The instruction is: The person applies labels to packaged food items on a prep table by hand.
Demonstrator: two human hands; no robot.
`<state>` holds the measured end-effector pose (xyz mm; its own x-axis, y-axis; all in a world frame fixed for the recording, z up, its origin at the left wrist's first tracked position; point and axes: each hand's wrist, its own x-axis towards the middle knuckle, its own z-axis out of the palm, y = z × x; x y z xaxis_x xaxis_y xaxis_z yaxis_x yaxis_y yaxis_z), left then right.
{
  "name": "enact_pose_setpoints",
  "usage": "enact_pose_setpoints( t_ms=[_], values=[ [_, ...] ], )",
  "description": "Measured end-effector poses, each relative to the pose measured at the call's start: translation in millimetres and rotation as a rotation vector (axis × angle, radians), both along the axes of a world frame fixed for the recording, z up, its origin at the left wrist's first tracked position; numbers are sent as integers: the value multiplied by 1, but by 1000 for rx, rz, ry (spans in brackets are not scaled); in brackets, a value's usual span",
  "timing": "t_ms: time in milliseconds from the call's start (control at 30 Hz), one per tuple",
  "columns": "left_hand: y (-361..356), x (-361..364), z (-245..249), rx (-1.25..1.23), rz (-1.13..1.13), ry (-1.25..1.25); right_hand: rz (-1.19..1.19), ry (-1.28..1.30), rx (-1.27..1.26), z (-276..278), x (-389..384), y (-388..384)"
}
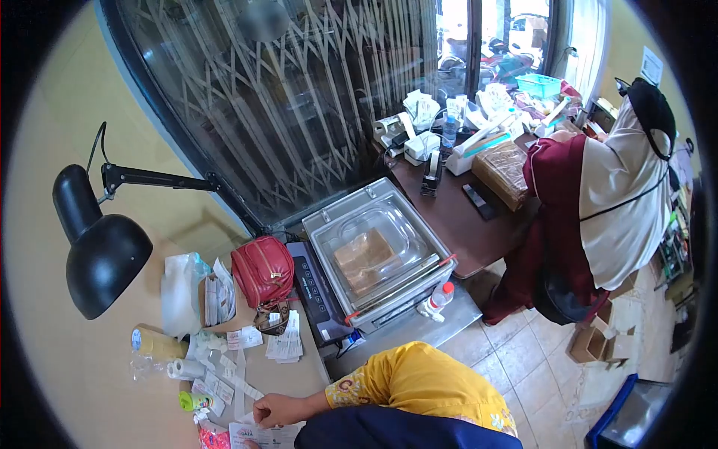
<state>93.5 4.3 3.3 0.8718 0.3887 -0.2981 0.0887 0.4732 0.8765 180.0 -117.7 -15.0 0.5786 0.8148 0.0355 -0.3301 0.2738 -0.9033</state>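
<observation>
My right hand (280,411), at the end of a yellow sleeve, is closed with its fingers curled above a white printed paper (273,435). Whatever those fingers may hold is too small to make out. Only a fingertip of my left hand (251,444) shows at the bottom edge, pressed on that paper; the rest is out of view. Beside the paper lie a pink packet (215,437) and a green-capped item (194,401). A paper strip (239,385) and printed slips (213,391) spread just beyond my right hand.
A vacuum sealing machine (374,254) with a clear lid stands by the table, a red-capped bottle (441,297) on its near side. A red bag (263,269) and desk lamp (105,254) are close. Another person (613,194) stands at a brown table (479,243) holding a wrapped box (499,172).
</observation>
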Motion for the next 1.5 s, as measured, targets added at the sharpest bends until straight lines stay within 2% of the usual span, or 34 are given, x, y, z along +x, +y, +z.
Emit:
enact_pose_setpoints(
  t_ms=[100, 333, 400, 433, 500, 533, 567, 767, 867, 1067, 1433, 1500],
  values=[
    [-2, 2, 2, -38, -26, -22, 38, 12, 32, -1, -2, -2],
    [-7, -16, 5, -137, -73, -109, -43, -36, -59, 4, -5, -11],
    [-16, -26, 15, -134, -18, -135, 24, -43, -79, 3, 3, -14],
    [-33, -19, 34, -69, 138, -23, 8, -53, -109, 3, 6, -16],
    [-17, -22, 14, -47, 270, -10, 36, 4, -155, 11, 12, -17],
    [-6, -21, 5, -105, 231, -85, 0, -20, -183, 14, 12, -15],
    [-11, -18, 12, -149, 315, -70, -1, -20, -196, 21, 11, -15],
    [-18, -15, 21, -240, 270, -265, 141, 54, -153, 38, 2, -7],
    [-19, -20, 18, -228, 264, -271, 181, -105, -247, 44, -9, 1],
    [-19, -25, 7, -138, 303, -269, 193, -300, -212, 42, -22, 13],
    [-20, -27, 10, -169, 315, -299, 147, -334, -233, 29, -26, 23],
    [-18, -31, 3, -104, 299, -281, 140, -370, -241, 29, -28, 25]
  ],
)
